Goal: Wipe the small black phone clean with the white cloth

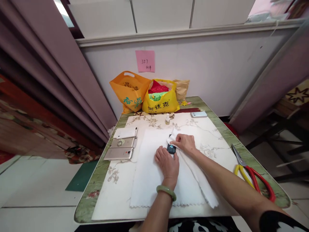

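Observation:
A small dark device (171, 148) with a bluish patch and rows of light marks lies on a white cloth (149, 174). It could be a watch or a small keypad phone; I cannot make out which. My left hand (168, 163) grips its near end, thumb on the right and fingers curled on the left. A green bangle (166, 192) circles the left wrist. With my right hand (185, 142) I pinch a folded part of a white cloth against the device's far end, hiding part of it. That cloth trails down under my right forearm.
Three phones (118, 153) lie at the left, another phone (199, 114) at the back right. A small bottle (167, 119) stands beyond my hands. Scissors (246, 169) lie by the right edge. An orange bag (131, 93), a yellow bag (160, 104) and a paper bag (181, 89) line the back.

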Available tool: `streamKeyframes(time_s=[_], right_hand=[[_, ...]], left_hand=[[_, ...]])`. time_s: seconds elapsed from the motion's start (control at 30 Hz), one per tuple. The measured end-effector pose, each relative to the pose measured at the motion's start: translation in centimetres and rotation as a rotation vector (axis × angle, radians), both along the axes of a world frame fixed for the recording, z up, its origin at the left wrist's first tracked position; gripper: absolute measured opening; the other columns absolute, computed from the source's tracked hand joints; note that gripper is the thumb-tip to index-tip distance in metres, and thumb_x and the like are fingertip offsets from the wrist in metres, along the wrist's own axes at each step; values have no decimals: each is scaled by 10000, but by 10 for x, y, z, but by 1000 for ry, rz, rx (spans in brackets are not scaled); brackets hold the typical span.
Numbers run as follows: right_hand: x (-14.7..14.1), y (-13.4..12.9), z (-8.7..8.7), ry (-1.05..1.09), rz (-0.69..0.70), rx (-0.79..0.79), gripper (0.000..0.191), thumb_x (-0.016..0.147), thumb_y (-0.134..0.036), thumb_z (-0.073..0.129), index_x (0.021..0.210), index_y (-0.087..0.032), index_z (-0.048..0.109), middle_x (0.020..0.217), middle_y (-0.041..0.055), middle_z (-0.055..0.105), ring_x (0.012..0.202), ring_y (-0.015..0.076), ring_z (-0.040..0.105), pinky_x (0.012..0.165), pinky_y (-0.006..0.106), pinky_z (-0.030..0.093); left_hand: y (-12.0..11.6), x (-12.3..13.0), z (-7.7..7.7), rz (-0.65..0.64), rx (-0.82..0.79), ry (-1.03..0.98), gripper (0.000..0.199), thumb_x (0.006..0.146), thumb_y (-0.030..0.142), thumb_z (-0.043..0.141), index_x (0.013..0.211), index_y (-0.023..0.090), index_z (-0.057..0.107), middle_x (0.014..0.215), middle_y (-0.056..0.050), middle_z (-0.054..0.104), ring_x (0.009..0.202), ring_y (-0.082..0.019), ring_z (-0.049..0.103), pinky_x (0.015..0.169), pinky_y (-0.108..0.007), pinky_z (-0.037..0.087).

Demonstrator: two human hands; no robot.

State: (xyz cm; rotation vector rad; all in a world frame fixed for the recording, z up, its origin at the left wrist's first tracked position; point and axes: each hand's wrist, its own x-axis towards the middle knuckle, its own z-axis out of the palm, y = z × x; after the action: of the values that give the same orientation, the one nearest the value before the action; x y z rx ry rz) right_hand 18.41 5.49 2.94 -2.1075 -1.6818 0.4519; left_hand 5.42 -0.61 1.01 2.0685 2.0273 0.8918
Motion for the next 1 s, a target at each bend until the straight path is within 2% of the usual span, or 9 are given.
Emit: streamKeyframes(time_s=[0.13, 0.3, 0.4, 0.47, 0.6, 0.7, 0.77, 0.93, 1.0], right_hand=[[1, 18, 9, -57, -71, -5, 390, 763, -593, 634, 670, -214, 625, 674, 13, 665, 729, 185, 576, 760, 330, 249], [-13, -10, 3, -47, 119, 69, 374, 718, -578, 689, 646, -218, 619, 653, -2, 658, 690, 164, 557, 755, 327, 244], [-15, -18, -5, -12, 121, 70, 399, 733, -602, 668, 636, -219, 615, 637, -7, 652, 677, 157, 554, 758, 325, 245], [-12, -9, -6, -9, 55, 59, 392, 743, -600, 661, 650, -221, 621, 642, -8, 655, 674, 157, 557, 770, 327, 248], [-1, 26, -2, -37, -108, 11, 369, 784, -571, 629, 673, -220, 630, 668, -1, 664, 707, 171, 579, 790, 338, 245], [2, 38, 5, -67, -130, -4, 357, 798, -555, 616, 687, -216, 637, 690, 9, 674, 741, 186, 591, 785, 343, 240], [-1, 29, 6, -90, -84, 26, 359, 795, -555, 618, 680, -216, 637, 692, 10, 676, 746, 185, 590, 784, 343, 238], [-6, -18, -1, -63, 153, 63, 404, 785, -586, 624, 620, -218, 622, 626, -17, 649, 692, 150, 570, 793, 330, 238], [-5, -25, -4, -34, 177, 43, 425, 800, -596, 604, 607, -218, 619, 603, -23, 641, 668, 142, 566, 795, 326, 244]], left_hand=[[-1, -1, -1, 8, 19, 4, 299, 779, 265, 618, 1019, 144, 488, 1240, -153, 513, 1204, -304, 437, 1013, -468, 317], [1, -2, -6, 18, 35, -6, 313, 778, 241, 609, 1050, 143, 492, 1236, -153, 513, 1202, -304, 443, 1019, -470, 315], [3, -2, -7, 13, 37, 5, 315, 780, 240, 605, 1055, 138, 491, 1241, -157, 512, 1212, -309, 437, 1026, -471, 311], [3, -1, -6, 8, 37, 16, 309, 778, 232, 602, 1048, 137, 488, 1240, -158, 511, 1211, -307, 438, 1027, -473, 309], [3, 1, -3, 21, 23, 41, 315, 772, 233, 607, 1044, 132, 484, 1234, -162, 512, 1198, -312, 446, 1020, -483, 316], [3, 0, -4, 27, 31, 47, 312, 773, 238, 614, 1038, 132, 489, 1233, -159, 515, 1200, -320, 445, 1017, -479, 322], [2, -1, -5, 24, 47, 41, 312, 779, 233, 606, 1049, 131, 487, 1235, -158, 514, 1201, -317, 446, 1018, -473, 323], [4, -2, -7, 15, 43, 21, 287, 767, 232, 612, 1010, 139, 491, 1231, -154, 516, 1207, -311, 444, 1024, -473, 317], [5, -1, -6, 13, 30, 28, 277, 764, 238, 616, 992, 140, 492, 1229, -156, 518, 1206, -316, 441, 1022, -478, 317]])
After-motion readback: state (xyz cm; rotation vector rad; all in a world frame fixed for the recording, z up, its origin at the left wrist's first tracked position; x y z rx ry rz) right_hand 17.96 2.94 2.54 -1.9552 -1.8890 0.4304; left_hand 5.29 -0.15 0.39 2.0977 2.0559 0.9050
